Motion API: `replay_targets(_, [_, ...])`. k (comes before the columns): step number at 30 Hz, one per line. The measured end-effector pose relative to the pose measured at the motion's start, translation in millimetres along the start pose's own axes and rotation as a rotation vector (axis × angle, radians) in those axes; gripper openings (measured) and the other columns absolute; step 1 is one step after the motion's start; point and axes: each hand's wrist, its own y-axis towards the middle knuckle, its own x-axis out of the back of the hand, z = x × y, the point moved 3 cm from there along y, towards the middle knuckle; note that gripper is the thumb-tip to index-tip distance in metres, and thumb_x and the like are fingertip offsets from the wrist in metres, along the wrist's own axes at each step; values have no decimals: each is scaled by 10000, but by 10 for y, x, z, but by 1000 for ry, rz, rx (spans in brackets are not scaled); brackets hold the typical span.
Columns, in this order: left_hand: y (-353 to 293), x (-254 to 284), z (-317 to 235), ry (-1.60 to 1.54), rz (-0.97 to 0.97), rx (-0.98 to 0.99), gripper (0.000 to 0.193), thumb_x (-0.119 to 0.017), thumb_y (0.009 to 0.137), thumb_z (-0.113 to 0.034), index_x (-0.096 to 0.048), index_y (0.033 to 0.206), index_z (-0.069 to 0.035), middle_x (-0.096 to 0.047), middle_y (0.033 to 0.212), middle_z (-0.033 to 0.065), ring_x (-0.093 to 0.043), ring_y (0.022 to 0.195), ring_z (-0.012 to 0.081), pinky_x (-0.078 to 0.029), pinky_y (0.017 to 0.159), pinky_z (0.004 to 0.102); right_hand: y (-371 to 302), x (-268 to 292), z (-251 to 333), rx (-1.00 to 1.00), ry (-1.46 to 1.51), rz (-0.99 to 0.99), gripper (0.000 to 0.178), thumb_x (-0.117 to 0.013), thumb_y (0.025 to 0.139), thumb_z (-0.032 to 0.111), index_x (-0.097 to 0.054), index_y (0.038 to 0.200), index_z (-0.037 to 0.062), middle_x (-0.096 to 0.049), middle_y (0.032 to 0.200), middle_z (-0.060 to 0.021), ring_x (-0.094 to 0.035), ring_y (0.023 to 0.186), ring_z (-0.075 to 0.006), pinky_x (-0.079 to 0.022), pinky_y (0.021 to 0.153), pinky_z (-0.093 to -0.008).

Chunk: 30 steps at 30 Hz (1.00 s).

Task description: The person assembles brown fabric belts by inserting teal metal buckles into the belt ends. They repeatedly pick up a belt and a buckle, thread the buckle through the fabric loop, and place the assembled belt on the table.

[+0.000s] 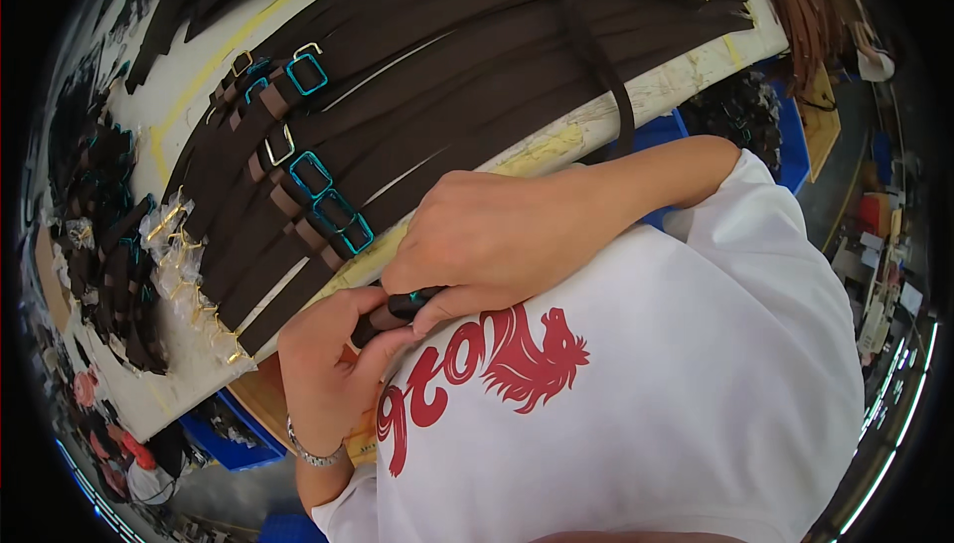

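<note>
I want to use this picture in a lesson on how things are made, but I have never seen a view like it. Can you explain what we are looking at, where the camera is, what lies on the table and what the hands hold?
There is no machine here: a person works with two bare hands. The single picture comes from a wide fisheye camera worn on that person's head and looking down, so straight edges bend near the rim and the person's white shirt with a red print fills the lower part.

On the white worktable lie rows of dark brown straps, many fitted with rectangular buckles, some teal, some plain metal. Near the table's left edge sits a heap of gold-coloured metal fittings.

The left hand, with a bracelet at the wrist, and the right hand meet close to the chest and together have a grip on the end of a dark strap piece.
</note>
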Motion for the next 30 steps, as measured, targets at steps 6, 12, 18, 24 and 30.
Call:
replay_targets(6, [-147,-326,511,-778,59,-15,344,-951,735,-181,-665,735,10,-668,623,51,-646,602,144,-437,563,300,62,-234,-4,-197,889,36,230,-812,949,209,-747,914,-8,-700,733,-48,-623,643,-104,-449,569,-296])
replay_targets(12, [-24,-110,221,-493,21,288,146,-820,850,33,-680,859,76,-719,683,69,-650,541,94,-480,502,232,-36,-15,-103,-200,218,-191,266,-832,924,228,-786,1018,-17,-706,697,-11,-614,582,-77,-470,545,-257])
replay_targets(18, [-383,1070,722,-162,-250,255,136,-740,900,13,-646,804,32,-536,693,-28,-425,590,22,-298,511,225,-520,658,-351,-385,735,-68,310,-777,1000,222,-663,826,-8,-579,595,3,-529,484,-59,-393,478,-262])
replay_targets(24, [-305,1917,1306,205,-507,190,383,-735,1039,-130,-489,779,5,-373,691,-45,-285,666,65,-222,594,297,-1753,1887,-777,-547,252,-451,375,-713,1060,295,-674,766,66,-535,591,54,-452,416,-26,-369,426,-255])
replay_targets(30, [76,1789,1816,521,-602,77,359,-691,1071,-130,-520,802,36,-405,655,56,-350,601,132,-278,557,353,-3482,2901,-1103,-630,-931,-1031,478,-685,1079,425,-644,851,7,-390,639,18,-348,610,-65,-321,575,-315])
